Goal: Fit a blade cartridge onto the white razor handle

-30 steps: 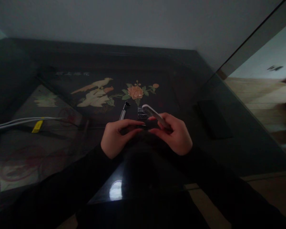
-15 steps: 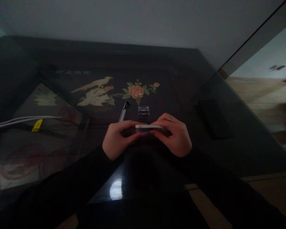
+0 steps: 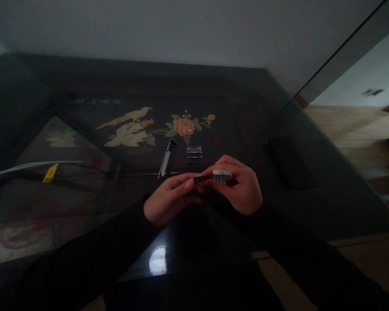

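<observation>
Both my hands meet above the dark glass-topped table, close to each other. My right hand [image 3: 241, 185], with a ring on one finger, is closed around a small white brush [image 3: 221, 174] whose grey bristles face me. With its fingertips my left hand [image 3: 170, 196] pinches a small dark piece [image 3: 201, 178] just left of the bristles; I cannot tell whether it is joined to the brush. Beyond my left hand a black and silver razor [image 3: 166, 160] lies at a slant. To its right sits a small clear case [image 3: 194, 154] with dark rows inside.
A flat black object [image 3: 290, 164] lies on the table's right side. White cables [image 3: 35, 164] with a yellow tag [image 3: 51, 173] cross the left side. The table [image 3: 246, 112] bears a flower and bird picture, and a wall [image 3: 155, 30] stands behind it.
The brush has turned and shifted right, its bristles now by my right fingers. My left hand has moved slightly right and down, uncovering more of the razor. A dark piece now shows at its fingertips.
</observation>
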`<state>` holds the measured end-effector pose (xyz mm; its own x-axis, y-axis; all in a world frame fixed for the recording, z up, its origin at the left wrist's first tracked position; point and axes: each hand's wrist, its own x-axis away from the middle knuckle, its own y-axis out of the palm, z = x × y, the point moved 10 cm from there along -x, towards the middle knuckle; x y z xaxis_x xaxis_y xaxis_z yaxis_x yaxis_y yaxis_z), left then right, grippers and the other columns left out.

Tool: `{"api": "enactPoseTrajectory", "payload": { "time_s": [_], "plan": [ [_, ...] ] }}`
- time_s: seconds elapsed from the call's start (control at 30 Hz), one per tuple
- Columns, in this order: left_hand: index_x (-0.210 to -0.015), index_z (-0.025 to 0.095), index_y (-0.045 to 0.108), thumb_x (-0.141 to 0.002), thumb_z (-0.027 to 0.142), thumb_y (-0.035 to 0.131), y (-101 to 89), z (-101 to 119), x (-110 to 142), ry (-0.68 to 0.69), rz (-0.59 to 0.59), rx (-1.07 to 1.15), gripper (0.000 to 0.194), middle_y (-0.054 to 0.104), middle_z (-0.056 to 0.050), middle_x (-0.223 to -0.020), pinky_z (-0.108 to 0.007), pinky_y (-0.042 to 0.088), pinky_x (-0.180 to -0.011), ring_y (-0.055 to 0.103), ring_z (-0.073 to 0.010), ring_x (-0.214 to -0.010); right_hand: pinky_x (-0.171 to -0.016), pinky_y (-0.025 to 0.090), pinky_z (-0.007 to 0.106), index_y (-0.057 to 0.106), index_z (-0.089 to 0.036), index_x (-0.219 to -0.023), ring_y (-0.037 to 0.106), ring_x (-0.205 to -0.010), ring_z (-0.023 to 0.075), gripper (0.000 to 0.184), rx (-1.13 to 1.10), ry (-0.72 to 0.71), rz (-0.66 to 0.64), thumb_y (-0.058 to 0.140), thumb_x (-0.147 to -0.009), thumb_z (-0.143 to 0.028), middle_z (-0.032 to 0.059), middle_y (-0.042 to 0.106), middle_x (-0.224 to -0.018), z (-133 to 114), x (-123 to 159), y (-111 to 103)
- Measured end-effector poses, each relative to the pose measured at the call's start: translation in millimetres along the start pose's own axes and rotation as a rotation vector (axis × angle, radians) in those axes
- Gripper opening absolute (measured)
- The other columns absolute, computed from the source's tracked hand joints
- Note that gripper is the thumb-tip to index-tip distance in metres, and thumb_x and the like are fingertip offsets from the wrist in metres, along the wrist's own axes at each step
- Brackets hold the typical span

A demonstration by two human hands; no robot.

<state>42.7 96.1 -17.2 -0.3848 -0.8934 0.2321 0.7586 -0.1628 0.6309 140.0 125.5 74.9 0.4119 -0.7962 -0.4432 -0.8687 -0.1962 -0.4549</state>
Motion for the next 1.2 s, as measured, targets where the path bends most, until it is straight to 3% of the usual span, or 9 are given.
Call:
{"api": "enactPoseTrajectory", "payload": {
  "time_s": [0.27,0.4,0.63,0.8,0.97,1.1,1.2],
  "plan": [
    [-0.096,0.021,0.074,-0.067,0.041,0.080,5.2,-3,2,-0.038,-0.056,0.013,0.037,0.066,-0.007,-0.086,-0.026,0.050,-0.065,0.061,-0.0165,-0.078,-0.059,0.043,0.025,0.072,-0.021,-0.086,0.055,-0.066,0.0125,0.012,-0.042,-0.034,-0.034,0.069,-0.078,-0.013,0.0005,0.061,-0.077,-3,1,2],
    [-0.095,0.020,0.074,-0.065,0.040,0.081,6.3,1,1,-0.018,-0.069,-0.016,0.036,0.064,-0.005,-0.084,-0.023,0.049,-0.063,0.058,-0.0133,-0.074,-0.060,0.042,0.024,0.071,-0.019,-0.088,0.054,-0.067,0.0120,0.012,-0.046,-0.037,-0.059,0.070,-0.077,-0.014,0.0001,0.059,-0.076,-5,1,3],
    [-0.100,0.019,0.070,-0.064,0.029,0.083,-8.2,32,-4,0.154,0.041,-0.070,0.040,0.061,-0.001,-0.081,-0.019,0.046,-0.063,0.055,-0.0102,-0.074,-0.049,0.038,0.021,0.058,-0.018,-0.112,0.046,-0.053,0.0080,0.036,-0.072,0.261,-0.093,0.068,-0.079,-0.027,-0.0037,0.052,-0.072,32,-1,5],
    [-0.101,0.017,0.069,-0.061,0.028,0.085,-18.4,49,-3,0.276,0.130,-0.063,0.044,0.060,0.001,-0.077,-0.017,0.045,-0.059,0.052,-0.0083,-0.068,-0.073,0.049,0.027,0.051,-0.012,-0.128,0.060,-0.077,0.0136,0.041,-0.086,0.220,-0.122,0.052,-0.088,-0.018,0.0040,0.064,-0.088,34,-3,7],
    [-0.099,0.016,0.068,-0.060,0.034,0.085,-24.1,54,-2,0.325,0.170,-0.037,0.046,0.059,0.001,-0.074,-0.017,0.045,-0.057,0.052,-0.0084,-0.066,-0.066,0.051,0.027,0.052,-0.016,-0.134,0.058,-0.061,0.0113,0.042,-0.039,0.217,-0.201,0.045,-0.093,-0.022,0.0032,0.069,-0.084,27,-2,13],
    [-0.094,0.018,0.068,-0.060,0.035,0.085,-27.5,58,-1,0.372,0.189,-0.015,0.041,0.059,0.002,-0.074,-0.017,0.045,-0.056,0.052,-0.0082,-0.066,-0.081,0.052,0.032,0.054,-0.021,-0.133,0.065,-0.084,0.0158,0.042,0.013,0.155,-0.216,0.046,-0.092,-0.020,0.0064,0.069,-0.112,20,-3,14],
    [-0.095,0.019,0.067,-0.060,0.035,0.085,-29.2,57,-1,0.373,0.198,-0.004,0.042,0.059,0.002,-0.074,-0.017,0.045,-0.056,0.053,-0.0081,-0.066,-0.084,0.051,0.031,0.051,-0.022,-0.136,0.064,-0.087,0.0155,0.044,0.038,0.135,-0.230,0.044,-0.093,-0.020,0.0055,0.070,-0.106,21,-3,17]
  ]
}}
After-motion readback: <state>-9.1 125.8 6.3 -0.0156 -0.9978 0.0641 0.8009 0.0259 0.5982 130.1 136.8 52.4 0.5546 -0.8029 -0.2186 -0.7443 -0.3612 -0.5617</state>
